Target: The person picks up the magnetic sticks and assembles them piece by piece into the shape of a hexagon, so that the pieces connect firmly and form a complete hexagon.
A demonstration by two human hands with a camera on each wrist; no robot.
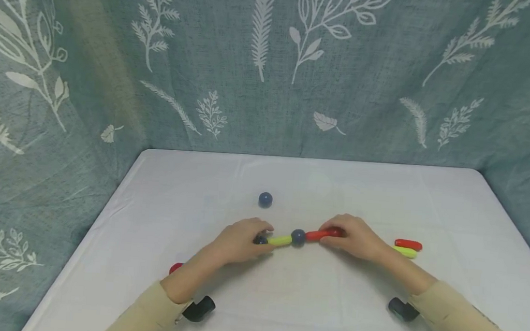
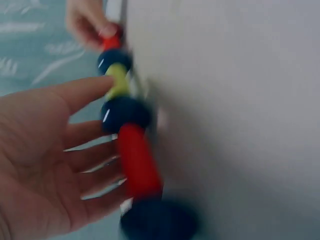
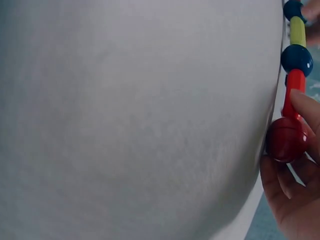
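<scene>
A chain of balls and rods lies between the two hands. My left hand (image 1: pixel 242 239) holds its left part, with the thumb at a yellow-green rod (image 1: pixel 280 240) and the fingers behind a blue ball (image 2: pixel 126 115) and a red rod (image 2: pixel 140 160). Another blue ball (image 2: pixel 160 220) forms that end, mostly hidden by the hand in the head view. In the chain's middle is a blue ball (image 1: pixel 298 236). My right hand (image 1: pixel 353 237) grips the other end, its thumb on a red rod (image 3: pixel 295 85) and its fingers around a red ball (image 3: pixel 286 140).
A loose blue ball (image 1: pixel 265 200) lies farther back on the white table (image 1: pixel 189 180). Right of the right hand lie a red rod (image 1: pixel 408 245) and a yellow-green rod (image 1: pixel 405 252). Partly behind the left forearm is a red ball (image 1: pixel 175 267). A patterned curtain (image 1: pixel 236 54) hangs behind.
</scene>
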